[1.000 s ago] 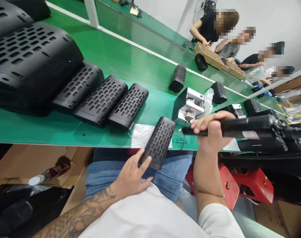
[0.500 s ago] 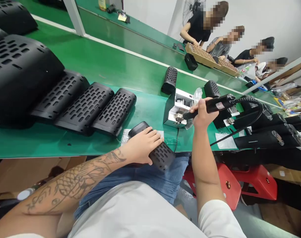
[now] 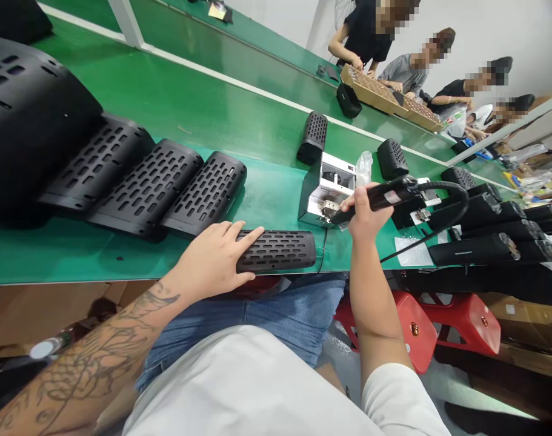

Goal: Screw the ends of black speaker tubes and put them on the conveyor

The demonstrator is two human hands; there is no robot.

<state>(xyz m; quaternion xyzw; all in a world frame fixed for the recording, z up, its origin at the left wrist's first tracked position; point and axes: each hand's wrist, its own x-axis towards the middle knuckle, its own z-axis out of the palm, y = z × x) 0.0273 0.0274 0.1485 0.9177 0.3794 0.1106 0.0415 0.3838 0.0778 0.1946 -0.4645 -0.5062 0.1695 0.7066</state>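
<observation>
My left hand (image 3: 216, 257) lies over the left end of a black slotted housing (image 3: 285, 249), thumb at its near edge and fingers across its top. The housing lies lengthwise near the front edge of the green table. My right hand (image 3: 366, 215) is closed round a black electric screwdriver (image 3: 391, 192) with a cable at its back end. The screwdriver's tip points down left to the front outlet of a small screw feeder (image 3: 332, 181), a white and dark box. Whether the tip touches the outlet, I cannot tell.
Several similar black housings (image 3: 207, 191) stand in a row on the left. More black units (image 3: 475, 248) lie at the right. A clear plastic bag (image 3: 364, 168) is behind the feeder. Co-workers (image 3: 366, 36) sit across the line. Red stools (image 3: 466, 321) stand below right.
The housing under my left hand has turned from slanting over the table edge to lying along it. My left hand has moved left. The screwdriver stays at the feeder.
</observation>
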